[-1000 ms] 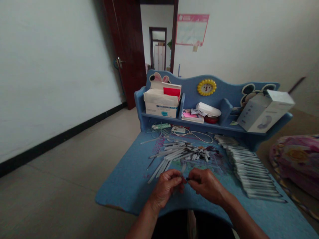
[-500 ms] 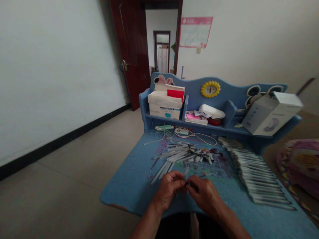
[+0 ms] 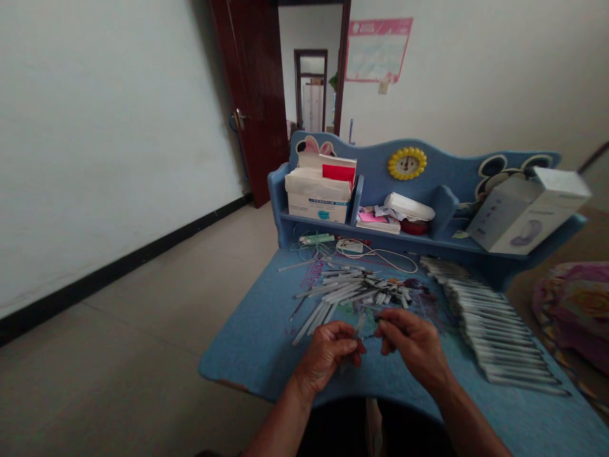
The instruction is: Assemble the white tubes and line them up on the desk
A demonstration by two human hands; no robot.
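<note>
Hands, head view: we hold both just above the desk (image 3: 247,362) at its near edge, close together with a small gap between them.
Left hand (image 3: 328,352): curled shut around a thin grey tube (image 3: 358,326), thumb pressing it against the fingers; the tube's tip sticks up and rightward out of the grip.
Right hand (image 3: 412,339): fingertips pinched on a small dark piece (image 3: 380,319) whose end points left toward the tube's tip; the two look apart, though only just.
Why held so: we judge that the fist steadies the tube, while the fingertip pinch leaves the small piece free for fine aiming.
Arm pose: both forearms come in over the near edge and converge; the left palm turns inward, the right hand shows its back.
Loose pile (image 3: 352,292): tubes and small bits lie mid-desk, just beyond our hands, within easy reach.
Row of pens (image 3: 490,317): laid side by side along the right edge, well apart from the pile, so we judge they are sorted.
Shelf (image 3: 428,238): along the far edge, with a white box (image 3: 528,209) tilted at its right end.
</note>
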